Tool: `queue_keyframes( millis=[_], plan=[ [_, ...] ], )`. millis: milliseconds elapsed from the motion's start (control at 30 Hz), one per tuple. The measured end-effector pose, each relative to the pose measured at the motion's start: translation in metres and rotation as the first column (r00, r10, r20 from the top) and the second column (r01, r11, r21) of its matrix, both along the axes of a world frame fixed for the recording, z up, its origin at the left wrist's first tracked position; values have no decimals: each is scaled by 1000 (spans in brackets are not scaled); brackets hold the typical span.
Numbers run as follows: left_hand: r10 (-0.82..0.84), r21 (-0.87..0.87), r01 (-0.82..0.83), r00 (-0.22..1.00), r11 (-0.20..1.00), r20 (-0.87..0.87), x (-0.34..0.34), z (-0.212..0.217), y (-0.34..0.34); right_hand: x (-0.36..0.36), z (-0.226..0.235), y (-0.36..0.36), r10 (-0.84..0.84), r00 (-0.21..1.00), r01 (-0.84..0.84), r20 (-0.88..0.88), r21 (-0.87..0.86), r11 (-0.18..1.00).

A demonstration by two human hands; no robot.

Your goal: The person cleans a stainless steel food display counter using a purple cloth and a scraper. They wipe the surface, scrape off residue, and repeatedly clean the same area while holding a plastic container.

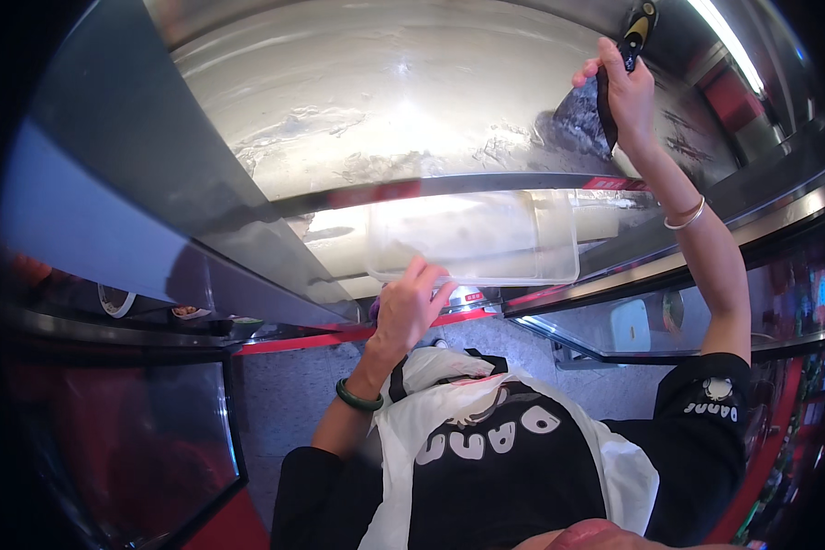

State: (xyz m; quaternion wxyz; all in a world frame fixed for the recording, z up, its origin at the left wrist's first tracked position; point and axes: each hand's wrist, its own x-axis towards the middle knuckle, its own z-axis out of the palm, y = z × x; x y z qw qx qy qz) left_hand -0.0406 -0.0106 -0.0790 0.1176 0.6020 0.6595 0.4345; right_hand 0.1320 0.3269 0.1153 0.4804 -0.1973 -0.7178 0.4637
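Right hand (625,92) is gripping a dark-handled scraper (634,32) far right on the smeared steel griddle plate (367,101); left hand's (408,307) fingers are holding the clear rectangular plastic tub (477,238) nearer, below its edge.

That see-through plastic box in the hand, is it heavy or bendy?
The clear plastic box probably feels light: the left hand alone holds it up by its lower edge. Its thin see-through walls would likely flex a little if squeezed. Smooth plastic may be a bit slippery.

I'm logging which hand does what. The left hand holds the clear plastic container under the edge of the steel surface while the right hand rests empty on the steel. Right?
Not quite. The head view shows the right hand is not empty: it grips a scraper with a black and yellow handle against the steel surface. The left hand does hold the clear plastic container.
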Motion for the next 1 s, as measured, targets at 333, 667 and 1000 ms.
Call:
queue_keyframes(
  millis=[333,667,1000],
  plan=[
    [8,-15,-8,1000,1000,10,2,2,7,-6,14,-22,-338,941,328,24,-314,891],
    [-5,-53,8,998,999,56,2,5,9,-20,29,69,-760,648,725,-49,345,595],
    [20,-8,-21,1000,1000,-13,5,9,9,-26,37,97,-805,594,675,-1,545,497]
  ],
)
